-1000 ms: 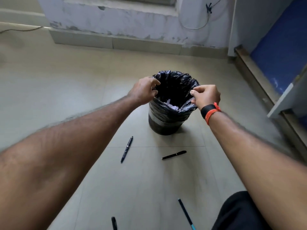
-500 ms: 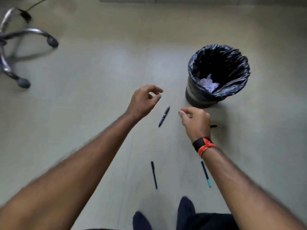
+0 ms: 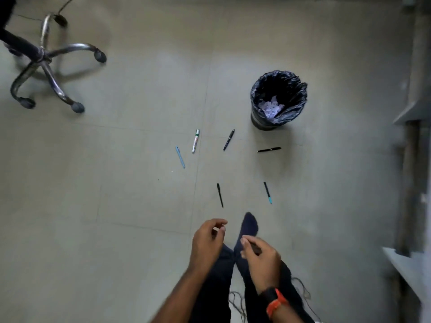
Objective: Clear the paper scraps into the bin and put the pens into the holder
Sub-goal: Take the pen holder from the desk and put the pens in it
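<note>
A black-lined bin (image 3: 279,123) stands on the floor with white paper scraps (image 3: 270,107) inside. Several pens lie scattered in front of it: a white marker (image 3: 195,141), a light blue pen (image 3: 180,157), a dark pen (image 3: 228,139), a black pen (image 3: 269,149), another black pen (image 3: 220,195) and a dark pen with a teal tip (image 3: 267,192). My left hand (image 3: 206,243) and my right hand (image 3: 261,257) hover low over my legs, fingers loosely curled, holding nothing. No pen holder is in view.
An office chair base (image 3: 44,59) with castors stands at the upper left. Furniture edges (image 3: 410,108) run down the right side. My socked foot (image 3: 248,226) points toward the pens. Loose threads (image 3: 235,299) trail by my trousers.
Both hands left the bin's rim and pulled back toward my body. The view rose and tilted down, showing more pens and the chair base.
</note>
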Demonstrator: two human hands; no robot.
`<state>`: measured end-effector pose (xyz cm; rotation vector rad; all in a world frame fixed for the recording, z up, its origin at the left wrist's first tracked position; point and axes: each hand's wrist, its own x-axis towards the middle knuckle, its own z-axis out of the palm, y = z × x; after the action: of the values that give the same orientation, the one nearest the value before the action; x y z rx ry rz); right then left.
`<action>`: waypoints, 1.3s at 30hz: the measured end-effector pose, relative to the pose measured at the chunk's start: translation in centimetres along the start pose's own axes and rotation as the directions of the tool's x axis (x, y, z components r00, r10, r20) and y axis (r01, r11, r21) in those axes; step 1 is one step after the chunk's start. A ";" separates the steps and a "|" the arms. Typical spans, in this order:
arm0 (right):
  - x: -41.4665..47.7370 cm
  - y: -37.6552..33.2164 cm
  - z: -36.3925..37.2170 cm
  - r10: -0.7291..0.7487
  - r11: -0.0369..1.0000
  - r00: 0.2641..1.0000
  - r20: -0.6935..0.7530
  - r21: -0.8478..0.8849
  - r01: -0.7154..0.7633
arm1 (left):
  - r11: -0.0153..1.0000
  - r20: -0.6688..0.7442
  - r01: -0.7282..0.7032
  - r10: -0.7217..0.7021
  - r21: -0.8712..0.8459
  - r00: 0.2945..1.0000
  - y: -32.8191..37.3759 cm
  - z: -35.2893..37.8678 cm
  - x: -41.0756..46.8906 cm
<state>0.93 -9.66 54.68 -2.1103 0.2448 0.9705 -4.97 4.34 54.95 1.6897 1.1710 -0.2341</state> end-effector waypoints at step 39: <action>3.2 -30.4 -33.8 -0.190 0.870 0.815 -0.547 0.291 0.398 | 0.810 0.219 -0.584 0.578 -0.041 0.786 47.6 0.3 3.2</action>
<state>36.01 -13.26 83.45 -1.9040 0.3225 0.1381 33.98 5.75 82.38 1.9104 0.4381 -0.0467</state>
